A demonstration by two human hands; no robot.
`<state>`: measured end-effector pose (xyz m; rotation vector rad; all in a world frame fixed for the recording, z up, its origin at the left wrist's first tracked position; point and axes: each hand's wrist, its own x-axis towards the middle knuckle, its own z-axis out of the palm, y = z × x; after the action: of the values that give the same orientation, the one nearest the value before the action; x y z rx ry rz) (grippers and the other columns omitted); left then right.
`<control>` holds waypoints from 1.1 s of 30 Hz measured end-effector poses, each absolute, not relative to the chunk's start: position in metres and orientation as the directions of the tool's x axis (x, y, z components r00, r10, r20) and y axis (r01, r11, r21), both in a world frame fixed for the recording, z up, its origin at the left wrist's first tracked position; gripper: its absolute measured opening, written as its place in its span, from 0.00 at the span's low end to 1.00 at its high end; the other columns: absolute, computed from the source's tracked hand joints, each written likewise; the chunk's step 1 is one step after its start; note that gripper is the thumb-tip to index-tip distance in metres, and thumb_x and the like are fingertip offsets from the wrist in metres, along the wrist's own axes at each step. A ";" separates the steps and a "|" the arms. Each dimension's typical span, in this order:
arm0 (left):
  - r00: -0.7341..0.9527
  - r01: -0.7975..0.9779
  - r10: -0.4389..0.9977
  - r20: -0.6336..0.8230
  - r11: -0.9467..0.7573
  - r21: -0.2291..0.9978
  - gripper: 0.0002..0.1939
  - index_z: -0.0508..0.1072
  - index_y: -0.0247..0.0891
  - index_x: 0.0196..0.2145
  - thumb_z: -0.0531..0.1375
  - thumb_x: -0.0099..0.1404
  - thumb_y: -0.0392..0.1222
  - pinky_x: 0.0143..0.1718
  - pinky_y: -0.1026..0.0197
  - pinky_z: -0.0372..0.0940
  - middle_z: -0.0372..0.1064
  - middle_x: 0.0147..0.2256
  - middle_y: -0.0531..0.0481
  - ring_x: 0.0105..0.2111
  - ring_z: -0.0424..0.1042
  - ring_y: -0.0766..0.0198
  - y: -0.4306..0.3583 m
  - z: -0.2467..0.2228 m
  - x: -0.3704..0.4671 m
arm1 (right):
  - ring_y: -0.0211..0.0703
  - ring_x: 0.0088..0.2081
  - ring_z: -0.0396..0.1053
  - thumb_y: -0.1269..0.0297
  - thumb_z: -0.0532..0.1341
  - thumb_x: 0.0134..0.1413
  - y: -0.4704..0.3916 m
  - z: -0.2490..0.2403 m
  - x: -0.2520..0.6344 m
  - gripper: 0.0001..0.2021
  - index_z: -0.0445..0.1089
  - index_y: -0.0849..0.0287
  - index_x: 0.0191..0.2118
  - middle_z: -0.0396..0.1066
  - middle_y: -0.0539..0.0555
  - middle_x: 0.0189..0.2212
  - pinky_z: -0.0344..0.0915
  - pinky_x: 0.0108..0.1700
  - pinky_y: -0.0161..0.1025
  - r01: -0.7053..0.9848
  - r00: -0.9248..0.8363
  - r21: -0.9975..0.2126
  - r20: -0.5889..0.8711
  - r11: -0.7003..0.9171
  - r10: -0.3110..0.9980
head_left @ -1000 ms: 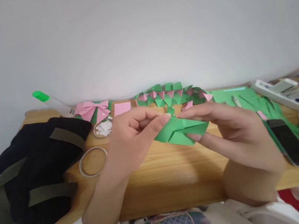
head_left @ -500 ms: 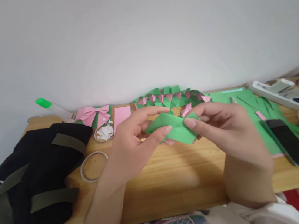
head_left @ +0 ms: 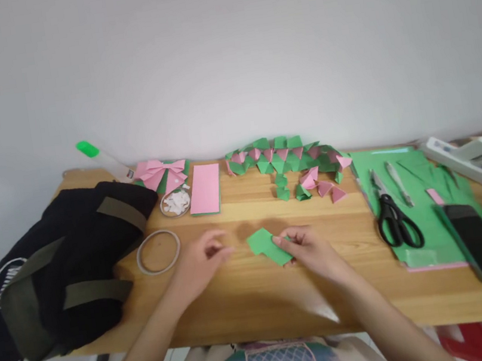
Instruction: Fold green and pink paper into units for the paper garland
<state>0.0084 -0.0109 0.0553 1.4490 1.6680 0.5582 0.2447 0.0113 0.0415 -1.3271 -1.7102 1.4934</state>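
Observation:
My right hand pinches a folded piece of green paper between thumb and fingers, just above the wooden table. My left hand is apart from the paper, off to its left, with fingers loosely bent and nothing seen in them. Beyond the hands lie small folded green pieces and small folded pink pieces. Behind them, along the wall, stretches a curved row of green and pink folded paper.
At left are a black bag, a tape ring, white scraps, pink paper and a pink bow. Green sheets at right bear scissors, a slim clear tool and a phone. A power strip lies behind.
My left hand has let go of the green paper and moved left. My right hand has lowered with the paper toward the table. The view has shifted, showing the scissors.

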 end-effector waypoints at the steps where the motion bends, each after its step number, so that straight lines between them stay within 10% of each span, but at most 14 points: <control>1: -0.107 0.640 0.961 -0.256 0.263 0.722 0.13 0.72 0.39 0.40 0.59 0.62 0.48 0.42 0.47 0.70 0.76 0.33 0.44 0.37 0.76 0.50 -0.017 0.051 -0.003 | 0.36 0.16 0.66 0.39 0.52 0.59 0.007 0.033 0.246 0.28 0.67 0.60 0.22 0.67 0.49 0.14 0.65 0.20 0.34 0.363 -0.353 -0.929 -0.204 -0.067 0.913; 4: -0.297 0.785 0.947 -0.124 0.316 0.533 0.10 0.72 0.37 0.33 0.58 0.61 0.46 0.51 0.37 0.61 0.72 0.42 0.34 0.51 0.66 0.36 -0.032 0.045 -0.033 | 0.39 0.19 0.66 0.44 0.53 0.61 0.001 0.019 0.253 0.26 0.66 0.58 0.21 0.65 0.50 0.15 0.65 0.23 0.36 0.465 -0.237 -0.885 -0.122 0.003 0.964; 8: -0.304 0.900 0.952 -0.046 0.302 0.314 0.10 0.73 0.37 0.30 0.54 0.62 0.42 0.46 0.39 0.62 0.71 0.38 0.35 0.47 0.67 0.37 -0.044 0.044 -0.046 | 0.51 0.37 0.70 0.50 0.57 0.59 -0.001 0.024 0.256 0.17 0.73 0.58 0.31 0.73 0.59 0.32 0.68 0.44 0.50 0.593 -0.067 -0.800 0.066 0.094 0.996; 12: -0.226 0.881 0.972 -0.067 0.233 0.411 0.10 0.73 0.40 0.33 0.53 0.64 0.44 0.45 0.49 0.66 0.74 0.37 0.44 0.42 0.72 0.49 -0.054 0.060 -0.032 | 0.55 0.46 0.70 0.57 0.59 0.59 -0.013 0.049 0.245 0.12 0.74 0.57 0.42 0.73 0.61 0.41 0.66 0.50 0.54 0.622 -0.088 -0.759 0.176 0.192 0.980; 18: 0.153 0.501 0.985 -0.077 -0.010 0.865 0.05 0.73 0.41 0.33 0.59 0.65 0.43 0.33 0.64 0.67 0.74 0.32 0.52 0.33 0.73 0.64 -0.065 0.102 0.006 | 0.44 0.48 0.71 0.66 0.58 0.63 -0.036 0.090 0.223 0.19 0.63 0.59 0.58 0.73 0.59 0.48 0.70 0.48 0.43 0.405 -0.429 -0.778 0.303 0.480 0.851; 26: 0.308 0.525 0.929 0.206 -0.346 0.777 0.04 0.71 0.41 0.36 0.57 0.67 0.35 0.37 0.61 0.67 0.73 0.33 0.52 0.34 0.73 0.63 -0.067 0.110 0.027 | 0.44 0.44 0.75 0.72 0.61 0.59 -0.048 0.098 0.226 0.12 0.70 0.54 0.48 0.77 0.54 0.42 0.72 0.47 0.43 0.420 -0.255 -0.763 0.420 0.491 0.871; 33: 0.380 0.632 0.889 0.256 -0.451 0.630 0.06 0.71 0.42 0.36 0.55 0.68 0.34 0.38 0.60 0.65 0.74 0.34 0.52 0.34 0.72 0.63 -0.066 0.109 0.030 | 0.38 0.34 0.72 0.69 0.62 0.57 -0.047 0.099 0.228 0.05 0.71 0.55 0.40 0.76 0.51 0.34 0.71 0.40 0.38 0.226 -0.187 -0.944 0.201 0.241 0.961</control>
<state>0.0301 -0.0656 0.1089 2.2139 1.3131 0.8036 0.2275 -0.0465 0.0985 -1.1313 -1.6115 1.0246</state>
